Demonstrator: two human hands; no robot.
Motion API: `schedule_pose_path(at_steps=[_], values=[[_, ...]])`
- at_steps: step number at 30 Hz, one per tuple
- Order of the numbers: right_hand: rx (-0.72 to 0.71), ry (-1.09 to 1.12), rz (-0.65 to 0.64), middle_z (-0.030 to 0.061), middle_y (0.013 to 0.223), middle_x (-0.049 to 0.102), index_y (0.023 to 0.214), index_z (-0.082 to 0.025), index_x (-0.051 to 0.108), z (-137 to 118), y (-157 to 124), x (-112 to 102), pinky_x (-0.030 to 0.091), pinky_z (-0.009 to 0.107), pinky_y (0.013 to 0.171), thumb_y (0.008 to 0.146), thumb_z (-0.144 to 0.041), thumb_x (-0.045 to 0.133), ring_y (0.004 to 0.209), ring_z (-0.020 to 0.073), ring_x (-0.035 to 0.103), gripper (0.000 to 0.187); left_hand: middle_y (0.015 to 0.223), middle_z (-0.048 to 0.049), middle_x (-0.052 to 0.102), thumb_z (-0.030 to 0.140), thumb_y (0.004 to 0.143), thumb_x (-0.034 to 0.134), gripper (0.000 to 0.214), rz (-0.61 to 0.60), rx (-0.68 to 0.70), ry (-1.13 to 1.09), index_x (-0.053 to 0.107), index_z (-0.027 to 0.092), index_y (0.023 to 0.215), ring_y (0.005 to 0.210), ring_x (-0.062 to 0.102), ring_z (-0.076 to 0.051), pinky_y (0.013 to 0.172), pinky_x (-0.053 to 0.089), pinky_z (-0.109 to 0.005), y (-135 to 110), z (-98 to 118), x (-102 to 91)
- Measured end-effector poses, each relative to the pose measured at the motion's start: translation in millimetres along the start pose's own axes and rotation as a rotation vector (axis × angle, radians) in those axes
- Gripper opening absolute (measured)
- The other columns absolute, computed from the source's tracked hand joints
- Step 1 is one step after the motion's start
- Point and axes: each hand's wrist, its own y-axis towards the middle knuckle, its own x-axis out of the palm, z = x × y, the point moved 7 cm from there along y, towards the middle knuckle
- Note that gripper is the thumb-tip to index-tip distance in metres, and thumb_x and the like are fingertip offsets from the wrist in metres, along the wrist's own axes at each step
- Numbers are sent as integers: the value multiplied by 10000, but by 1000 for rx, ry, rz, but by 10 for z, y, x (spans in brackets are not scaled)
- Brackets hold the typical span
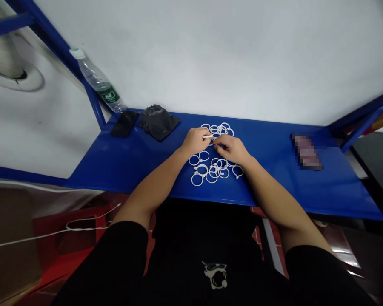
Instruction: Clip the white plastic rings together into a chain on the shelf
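Between the fingers of my left hand (pixel 194 140) is a white plastic ring (pixel 207 136), seen nearly edge-on. My right hand (pixel 231 148) is close beside it on the right, fingers bent inward toward that ring; what they pinch, if anything, is too small to tell. Beyond both hands lies a loose group of white rings (pixel 224 127), partly covered by my fingers. Nearer to me a second batch of white rings (pixel 212 173) lies spread and overlapping, some showing small knobs on their rims. Two joined-looking rings (pixel 199 157) sit just below my left hand.
The blue tabletop (pixel 264 182) meets a white wall at the back. A crumpled black bag (pixel 159 121), a dark flat object (pixel 124 123) and a plastic bottle (pixel 98 83) leaning on the frame are at left. A blurred-out phone-shaped object (pixel 306 151) lies at right.
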Motion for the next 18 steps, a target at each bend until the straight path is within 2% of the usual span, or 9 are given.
schedule_pose_path(at_steps=[7,11,14,18], values=[[-55,116,-233,60,1217,844,1164,-258,831,-227,4,124,607,398,964,1055,-316,545,1133,246,794,311,994,-53,865,5,841,696,250,42,-48,22,817,217,899,967,811,-231,880,612,-335,6,-98,14],[-46,180,-303,45,1167,866,1159,-258,850,-278,-13,174,597,369,898,1062,-319,531,1038,220,811,339,962,-55,863,20,841,718,216,41,-56,61,806,217,850,957,808,-244,899,621,-358,14,-126,23],[-31,155,-319,49,1125,872,1169,-254,858,-250,-18,210,572,366,855,1052,-330,542,990,223,804,346,942,-51,862,19,851,709,213,23,-38,37,787,212,806,920,812,-232,864,618,-339,8,-106,37],[58,51,-265,52,1031,863,1233,-252,843,-136,-2,186,516,366,798,1037,-354,569,885,223,764,352,951,-47,870,17,873,696,227,15,-20,-2,789,210,797,917,827,-218,844,621,-314,-9,-59,25]])
